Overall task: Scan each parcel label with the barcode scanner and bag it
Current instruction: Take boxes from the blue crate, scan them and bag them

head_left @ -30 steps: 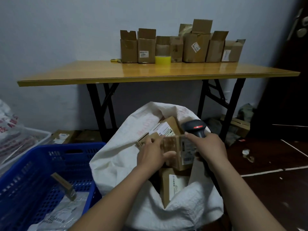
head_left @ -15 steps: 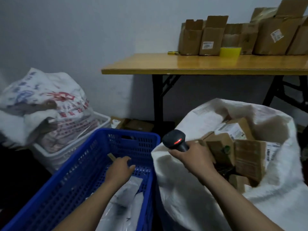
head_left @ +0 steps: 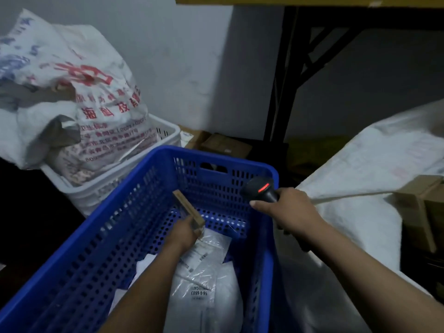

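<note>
Nearest, white poly mailers (head_left: 204, 280) lie in the blue crate (head_left: 149, 236); soft and slick, likely light. Above them the left hand (head_left: 185, 233) pinches the lower end of a slim cardboard parcel (head_left: 188, 209), tilted up off the crate floor. It looks stiff and light, so a grip across its narrow sides should do, label kept clear. The right hand (head_left: 292, 211) is wrapped round the scanner (head_left: 260, 189), red light on, at the crate's right rim. Right of that, the white sack (head_left: 360, 188) holds boxes (head_left: 422, 203). Beyond the crate, a white basket (head_left: 149, 162) with a printed bag (head_left: 72, 97), then the table (head_left: 312, 1)
</note>
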